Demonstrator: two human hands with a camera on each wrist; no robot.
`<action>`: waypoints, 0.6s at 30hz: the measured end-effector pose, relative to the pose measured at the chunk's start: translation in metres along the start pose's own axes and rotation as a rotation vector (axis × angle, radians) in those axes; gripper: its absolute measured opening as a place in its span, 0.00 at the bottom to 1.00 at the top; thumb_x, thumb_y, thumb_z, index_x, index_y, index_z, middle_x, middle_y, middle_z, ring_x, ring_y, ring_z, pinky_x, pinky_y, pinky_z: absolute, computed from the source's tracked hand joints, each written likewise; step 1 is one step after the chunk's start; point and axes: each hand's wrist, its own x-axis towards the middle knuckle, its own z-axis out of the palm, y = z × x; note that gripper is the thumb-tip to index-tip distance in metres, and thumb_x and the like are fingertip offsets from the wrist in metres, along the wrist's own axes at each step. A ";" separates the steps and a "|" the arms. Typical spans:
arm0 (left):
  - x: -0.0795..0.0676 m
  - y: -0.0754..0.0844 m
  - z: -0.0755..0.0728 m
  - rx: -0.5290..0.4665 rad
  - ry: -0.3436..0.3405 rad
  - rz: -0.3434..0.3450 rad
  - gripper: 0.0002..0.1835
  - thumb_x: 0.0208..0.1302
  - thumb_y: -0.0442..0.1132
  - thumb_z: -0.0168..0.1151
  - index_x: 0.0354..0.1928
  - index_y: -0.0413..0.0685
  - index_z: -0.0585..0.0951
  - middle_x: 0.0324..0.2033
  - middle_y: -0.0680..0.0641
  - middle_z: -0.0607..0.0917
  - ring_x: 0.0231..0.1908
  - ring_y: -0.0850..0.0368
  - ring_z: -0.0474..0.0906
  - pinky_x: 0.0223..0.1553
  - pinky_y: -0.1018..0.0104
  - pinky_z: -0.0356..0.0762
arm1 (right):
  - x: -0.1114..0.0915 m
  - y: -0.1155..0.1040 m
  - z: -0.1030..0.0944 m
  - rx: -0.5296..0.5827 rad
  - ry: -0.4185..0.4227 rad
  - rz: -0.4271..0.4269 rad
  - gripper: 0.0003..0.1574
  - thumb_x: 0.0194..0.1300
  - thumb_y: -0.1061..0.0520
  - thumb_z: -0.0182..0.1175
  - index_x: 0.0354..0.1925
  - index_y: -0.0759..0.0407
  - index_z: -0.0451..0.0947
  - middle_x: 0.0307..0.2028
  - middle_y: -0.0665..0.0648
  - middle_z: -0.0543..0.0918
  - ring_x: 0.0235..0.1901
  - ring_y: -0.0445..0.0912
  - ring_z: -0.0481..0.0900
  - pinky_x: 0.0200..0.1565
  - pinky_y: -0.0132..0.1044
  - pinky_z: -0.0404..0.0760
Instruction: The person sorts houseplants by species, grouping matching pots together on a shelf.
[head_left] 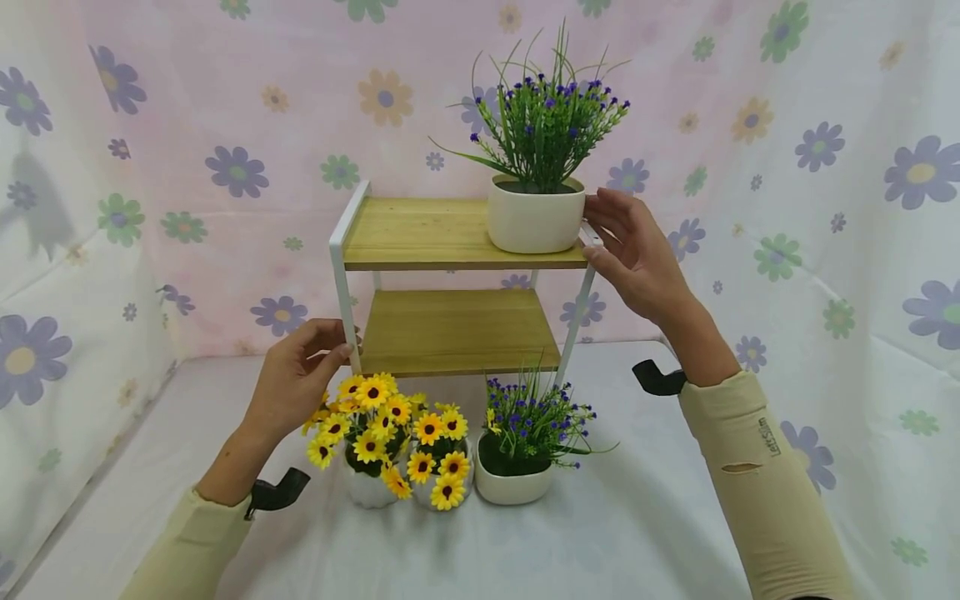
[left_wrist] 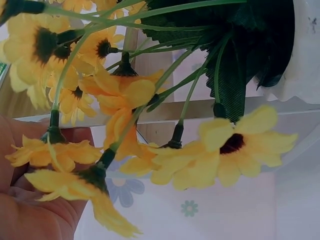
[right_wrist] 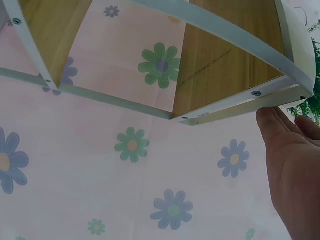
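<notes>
A two-tier shelf (head_left: 420, 229) with wooden boards and a white metal frame stands in the middle. My left hand (head_left: 296, 379) holds its front left leg, thumb in front and fingertips partly hidden behind. On the upper board's right end sits a white pot (head_left: 536, 221) of purple flowers (head_left: 551, 108). Beside it, my right hand (head_left: 633, 250) rests at the frame's top right corner, fingers extended along the pot's side and thumb by the corner. In the right wrist view, the hand touches the white frame (right_wrist: 280, 97). Yellow flowers (left_wrist: 175, 160) hang before the left hand's camera.
Two pots of yellow flowers, a left one (head_left: 371, 492) and a middle one (head_left: 442, 500), stand in front of the shelf. To their right is a second white pot (head_left: 513, 487) with purple flowers. White cloth (head_left: 600, 533) covers the table; a flower-patterned curtain (head_left: 285, 167) hangs behind.
</notes>
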 end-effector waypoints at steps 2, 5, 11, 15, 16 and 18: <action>0.000 0.000 0.000 0.004 0.000 -0.004 0.13 0.71 0.32 0.60 0.55 0.44 0.79 0.47 0.47 0.84 0.46 0.62 0.83 0.47 0.80 0.78 | -0.005 0.000 0.001 0.010 -0.018 -0.032 0.44 0.68 0.64 0.62 0.74 0.67 0.52 0.73 0.65 0.60 0.74 0.56 0.56 0.74 0.44 0.56; 0.000 0.000 -0.001 0.008 0.000 -0.010 0.13 0.71 0.32 0.60 0.55 0.44 0.78 0.48 0.47 0.84 0.46 0.62 0.82 0.47 0.81 0.78 | -0.012 0.000 0.001 -0.031 -0.024 -0.068 0.44 0.67 0.64 0.62 0.73 0.68 0.52 0.72 0.67 0.60 0.74 0.58 0.56 0.74 0.45 0.57; 0.000 0.000 -0.001 0.007 0.005 -0.015 0.13 0.71 0.32 0.60 0.56 0.44 0.78 0.48 0.47 0.84 0.46 0.63 0.82 0.47 0.81 0.78 | -0.032 0.001 0.002 -0.008 0.002 -0.118 0.41 0.68 0.62 0.61 0.72 0.69 0.54 0.71 0.68 0.61 0.73 0.60 0.57 0.73 0.44 0.58; 0.000 0.000 0.000 0.000 0.004 -0.010 0.13 0.71 0.32 0.60 0.56 0.44 0.78 0.47 0.47 0.84 0.46 0.63 0.82 0.47 0.81 0.78 | -0.053 0.005 0.007 0.051 0.019 -0.140 0.38 0.68 0.64 0.59 0.70 0.75 0.55 0.69 0.71 0.62 0.72 0.62 0.59 0.72 0.45 0.61; 0.000 0.000 0.000 -0.004 0.003 -0.007 0.13 0.71 0.32 0.60 0.56 0.44 0.78 0.47 0.47 0.84 0.46 0.62 0.83 0.47 0.80 0.79 | -0.058 0.008 0.009 0.063 0.024 -0.144 0.37 0.68 0.66 0.58 0.69 0.76 0.56 0.68 0.71 0.63 0.72 0.63 0.60 0.71 0.46 0.61; 0.000 -0.001 0.000 -0.012 0.001 -0.002 0.13 0.71 0.32 0.59 0.56 0.44 0.78 0.47 0.47 0.84 0.46 0.61 0.83 0.47 0.79 0.79 | -0.068 0.013 0.011 0.077 0.028 -0.165 0.35 0.67 0.69 0.57 0.67 0.79 0.56 0.66 0.74 0.64 0.70 0.65 0.61 0.70 0.47 0.63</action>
